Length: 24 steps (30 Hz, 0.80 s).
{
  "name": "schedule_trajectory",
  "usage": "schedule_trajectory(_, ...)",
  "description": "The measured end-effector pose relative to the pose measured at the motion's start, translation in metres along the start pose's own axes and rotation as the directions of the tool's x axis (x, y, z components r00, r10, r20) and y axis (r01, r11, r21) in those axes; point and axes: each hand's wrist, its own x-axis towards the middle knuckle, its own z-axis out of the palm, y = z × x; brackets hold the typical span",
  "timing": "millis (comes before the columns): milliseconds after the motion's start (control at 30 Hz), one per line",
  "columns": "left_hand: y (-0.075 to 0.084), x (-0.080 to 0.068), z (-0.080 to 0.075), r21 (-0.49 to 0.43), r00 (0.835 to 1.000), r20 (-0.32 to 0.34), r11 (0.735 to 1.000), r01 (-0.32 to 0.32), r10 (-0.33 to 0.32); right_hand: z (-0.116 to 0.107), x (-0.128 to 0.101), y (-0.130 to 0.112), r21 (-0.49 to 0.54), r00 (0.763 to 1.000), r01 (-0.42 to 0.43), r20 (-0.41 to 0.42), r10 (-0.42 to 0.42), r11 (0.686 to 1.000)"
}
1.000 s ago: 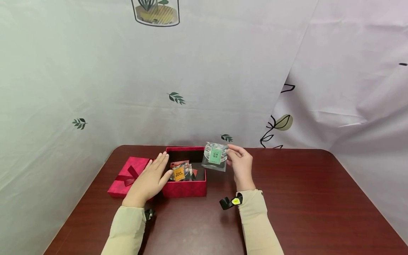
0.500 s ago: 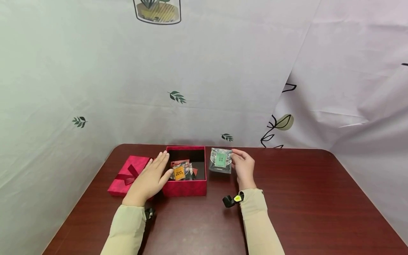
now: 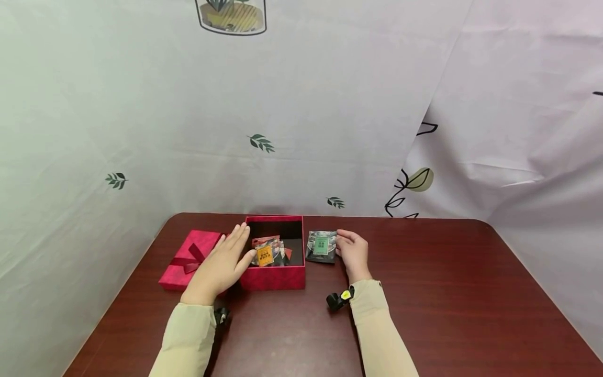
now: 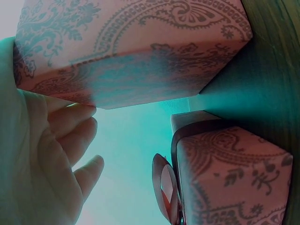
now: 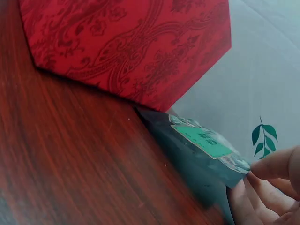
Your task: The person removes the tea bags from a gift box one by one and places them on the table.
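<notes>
Green-labelled packet (image 3: 321,246) sits on the dark red table (image 3: 447,293), just right of the open red box (image 3: 275,277), and the right hand (image 3: 352,254) pinches its right edge. Left hand (image 3: 221,267) lies flat with straight fingers against the box's left wall (more packets (image 3: 269,254) inside). Ribboned lid (image 3: 188,259) sits just left of the box.

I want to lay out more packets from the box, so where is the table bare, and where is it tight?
The table is bare right of the right hand, out to its far edge, and in front between the sleeves. It is tight on the left: the lid, the left hand on the red box, and the green-labelled packet sit close together.
</notes>
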Motion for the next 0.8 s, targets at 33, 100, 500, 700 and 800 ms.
schedule_trajectory(33,0.0,0.0,0.0,0.001,1.0,-0.001,1.0,0.001,-0.001,0.0,0.0,0.0,-0.007,1.0,0.005,0.008,-0.005,1.0)
schedule_trajectory(100,0.0,0.0,0.001,0.002,1.0,-0.003,1.0,0.001,-0.001,0.001,-0.001,-0.001,-0.024,1.0,0.013,0.025,-0.012,1.0)
schedule_trajectory(500,0.0,0.001,0.001,-0.001,1.0,0.009,1.0,0.013,-0.013,0.003,-0.004,-0.011,-0.239,0.979,0.176,0.141,-0.145,0.955)
schedule_trajectory(700,0.002,0.0,-0.001,-0.002,1.0,0.006,1.0,0.013,-0.013,0.005,-0.012,-0.028,-0.245,0.965,0.255,0.125,-0.231,0.935)
schedule_trajectory(800,0.002,0.001,-0.001,-0.001,1.0,0.003,1.0,0.012,-0.012,0.009,-0.02,-0.04,-0.203,0.954,0.294,0.129,-0.272,0.934)
